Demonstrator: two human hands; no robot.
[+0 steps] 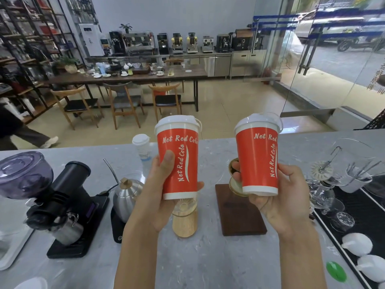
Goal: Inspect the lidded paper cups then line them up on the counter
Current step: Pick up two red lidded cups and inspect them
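Observation:
I hold two red paper cups with white lids, both lettered "Net Red Cola", raised above the grey counter (200, 263). My left hand (160, 195) grips the left cup (183, 159) around its lower half, thumb on the front. My right hand (279, 197) holds the right cup (258, 161) near its base; that cup tilts slightly. Behind my left hand, a third lidded cup (142, 148), white, stands on the counter near its far edge.
On the counter: a black grinder (62, 205) at left, a steel gooseneck kettle (127, 195) on a black scale, a wooden dripper stand (185, 222), a dark wooden board (239, 211). Glassware and white filters (357, 244) lie on the black mat at right.

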